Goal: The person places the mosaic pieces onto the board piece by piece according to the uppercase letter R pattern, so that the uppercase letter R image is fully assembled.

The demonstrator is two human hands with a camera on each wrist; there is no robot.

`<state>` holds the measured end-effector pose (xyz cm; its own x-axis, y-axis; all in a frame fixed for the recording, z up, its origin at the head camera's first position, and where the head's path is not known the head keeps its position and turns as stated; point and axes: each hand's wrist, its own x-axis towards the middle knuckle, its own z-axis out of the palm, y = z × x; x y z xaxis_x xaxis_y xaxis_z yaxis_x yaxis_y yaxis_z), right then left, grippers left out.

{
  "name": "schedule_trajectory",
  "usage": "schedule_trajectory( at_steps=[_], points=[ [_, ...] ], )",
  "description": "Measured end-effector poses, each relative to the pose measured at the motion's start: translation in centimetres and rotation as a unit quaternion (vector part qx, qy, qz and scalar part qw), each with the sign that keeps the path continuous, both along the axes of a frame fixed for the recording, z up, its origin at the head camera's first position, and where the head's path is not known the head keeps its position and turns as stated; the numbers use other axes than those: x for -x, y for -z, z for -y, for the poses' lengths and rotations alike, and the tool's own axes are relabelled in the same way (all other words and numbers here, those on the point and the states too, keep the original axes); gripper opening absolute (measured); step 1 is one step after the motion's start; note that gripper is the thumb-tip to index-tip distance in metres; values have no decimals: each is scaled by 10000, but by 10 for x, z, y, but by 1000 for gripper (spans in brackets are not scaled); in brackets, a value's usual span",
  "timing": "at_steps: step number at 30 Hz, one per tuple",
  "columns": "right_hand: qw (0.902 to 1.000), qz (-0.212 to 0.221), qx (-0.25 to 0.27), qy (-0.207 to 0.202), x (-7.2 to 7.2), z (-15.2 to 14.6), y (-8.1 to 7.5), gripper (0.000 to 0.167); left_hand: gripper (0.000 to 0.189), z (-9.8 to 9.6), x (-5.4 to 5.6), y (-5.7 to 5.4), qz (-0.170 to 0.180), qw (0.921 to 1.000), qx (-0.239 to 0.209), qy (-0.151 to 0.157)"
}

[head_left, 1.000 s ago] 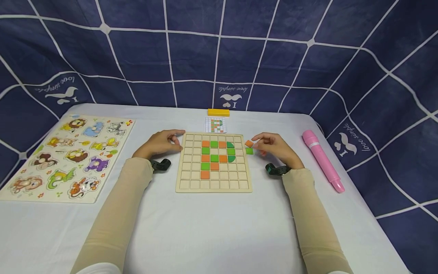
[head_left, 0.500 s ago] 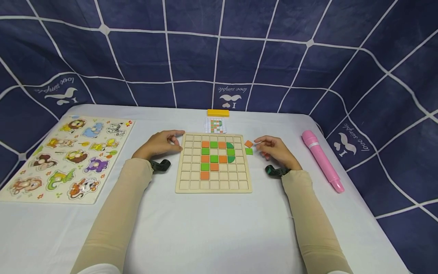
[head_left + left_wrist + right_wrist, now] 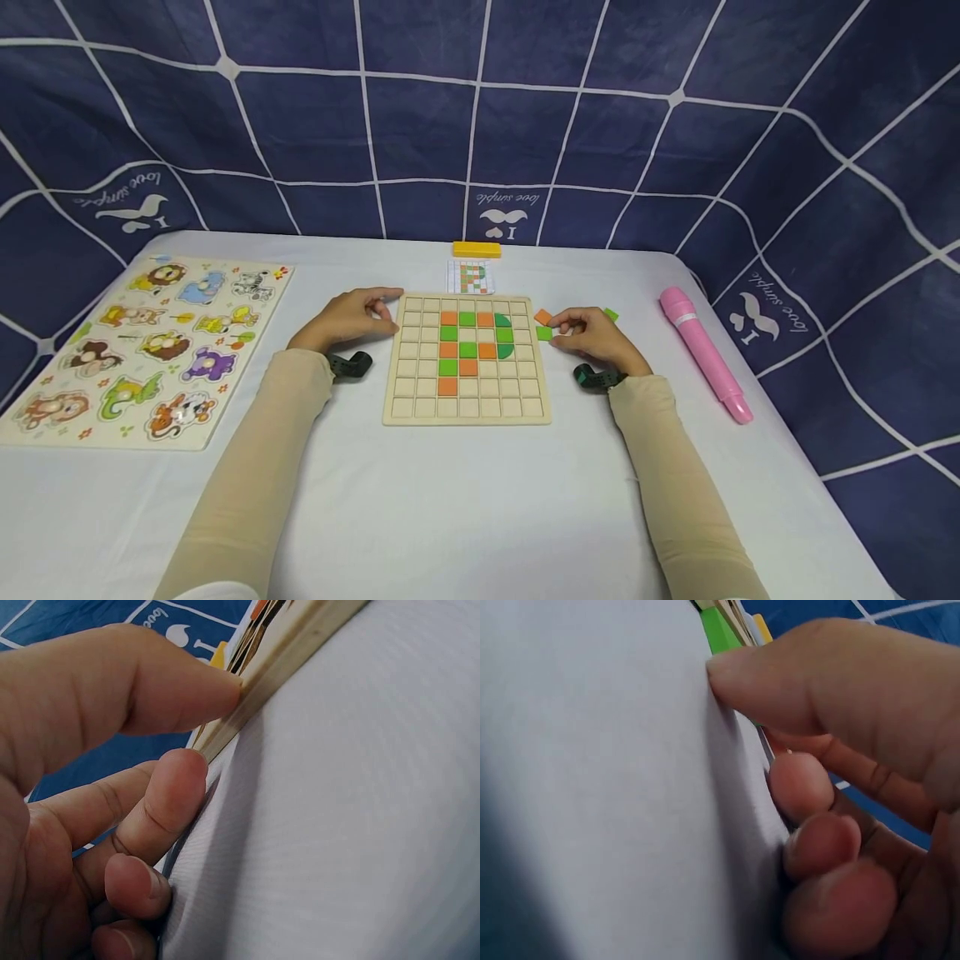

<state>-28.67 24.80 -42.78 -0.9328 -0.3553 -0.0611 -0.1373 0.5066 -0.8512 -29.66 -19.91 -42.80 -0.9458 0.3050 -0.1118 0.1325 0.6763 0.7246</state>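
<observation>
A wooden grid board (image 3: 420, 408) lies flat in the head view, with orange, light green and dark green pieces laid in its cells in the shape of a P. At the board's left edge rests my left hand (image 3: 348, 318); its thumb touches the rim and its index finger reaches the far left corner. My right hand (image 3: 596, 337) is low over the cloth beside the board's right edge, thumb and index finger apart. Its thumb tip is at or against a loose green tile (image 3: 544, 333), its index finger near a loose orange tile (image 3: 542, 317). Another green tile (image 3: 612, 314) is partly hidden behind this hand.
A pattern card (image 3: 471, 277) showing an R lies beyond the board, with a yellow block (image 3: 477, 249) behind it. An animal puzzle board (image 3: 142, 358) is at the left. A pink microphone (image 3: 705, 354) lies at the right. A blue curtain (image 3: 420, 125) stands behind the table.
My right hand has drawn back from the orange tile, then come toward the green tile beside the board. A green tile now shows behind that hand. My left hand stays at the board's edge.
</observation>
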Motion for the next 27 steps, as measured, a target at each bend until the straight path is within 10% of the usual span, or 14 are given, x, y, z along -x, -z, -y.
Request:
schedule_trajectory(
  at_steps=[27],
  points=[
    [9995, 221, 87, 194, -10, 23, -26, 35, 76, 0, -2, -1, -53, 10000, 55, 51]
  ],
)
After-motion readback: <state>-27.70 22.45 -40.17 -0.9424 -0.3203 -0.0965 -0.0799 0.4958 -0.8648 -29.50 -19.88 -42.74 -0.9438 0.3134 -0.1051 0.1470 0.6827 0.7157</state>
